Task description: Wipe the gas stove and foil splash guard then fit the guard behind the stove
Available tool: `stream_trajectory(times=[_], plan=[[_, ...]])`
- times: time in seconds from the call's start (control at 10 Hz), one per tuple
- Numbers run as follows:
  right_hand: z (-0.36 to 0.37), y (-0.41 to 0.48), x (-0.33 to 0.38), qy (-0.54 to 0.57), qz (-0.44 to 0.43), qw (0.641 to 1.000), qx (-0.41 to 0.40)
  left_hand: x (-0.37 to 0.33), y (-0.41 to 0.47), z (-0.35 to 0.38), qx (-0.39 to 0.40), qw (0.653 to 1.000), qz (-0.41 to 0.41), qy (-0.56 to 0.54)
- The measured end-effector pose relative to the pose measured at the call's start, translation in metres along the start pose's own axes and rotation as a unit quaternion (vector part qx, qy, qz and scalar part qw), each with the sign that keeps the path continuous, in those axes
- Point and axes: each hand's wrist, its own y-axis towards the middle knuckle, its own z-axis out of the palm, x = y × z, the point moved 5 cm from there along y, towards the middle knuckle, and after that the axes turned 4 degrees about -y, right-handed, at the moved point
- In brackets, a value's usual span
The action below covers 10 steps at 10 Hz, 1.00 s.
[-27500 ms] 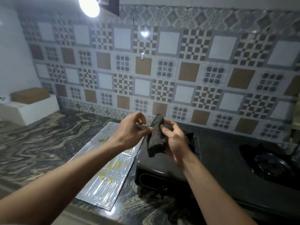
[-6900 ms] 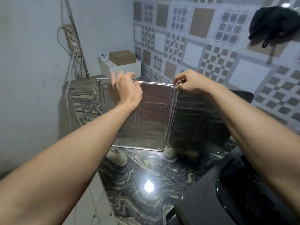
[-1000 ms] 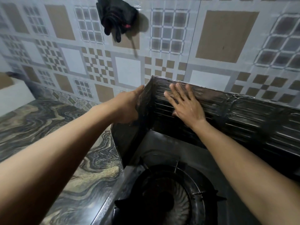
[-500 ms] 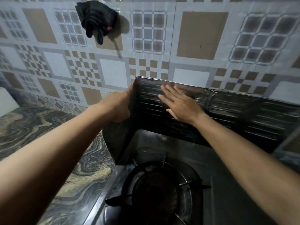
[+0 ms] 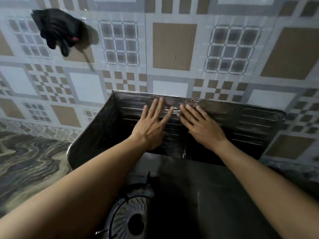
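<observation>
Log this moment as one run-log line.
phase: fitting | left hand: flat on foil splash guard | right hand: same | foil splash guard: upright behind gas stove

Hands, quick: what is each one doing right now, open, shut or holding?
Left hand: open, fingers spread flat against the foil guard.
Right hand: open, flat against the same guard.

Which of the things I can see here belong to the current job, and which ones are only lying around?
In the job:
foil splash guard, standing behind the gas stove
left hand and right hand, both flat on the guard

Only around:
black cloth, hanging on the tiled wall
marble countertop
</observation>
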Motion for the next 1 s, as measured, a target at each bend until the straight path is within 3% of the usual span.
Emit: stream_trajectory(times=[0.2,0.4,0.6,0.8,1.0], plan=[[0.008,-0.010,-0.025,-0.009,-0.021,0.996,-0.089,0.015,0.035,0.038,-0.018,0.999,-0.010,0.045],[0.034,-0.035,-0.045,-0.090,0.012,0.995,-0.045,0.013,0.055,0.051,0.022,0.997,-0.058,0.039],[0.033,-0.036,-0.037,-0.076,0.025,0.997,-0.011,0.009,0.053,0.054,0.043,0.997,-0.060,0.028],[-0.014,-0.039,-0.033,0.078,0.063,0.993,0.057,0.000,0.030,0.034,0.074,0.995,-0.050,0.039],[-0.107,-0.068,-0.070,0.178,0.186,0.965,0.043,-0.018,0.002,-0.023,0.074,0.995,-0.033,-0.049]])
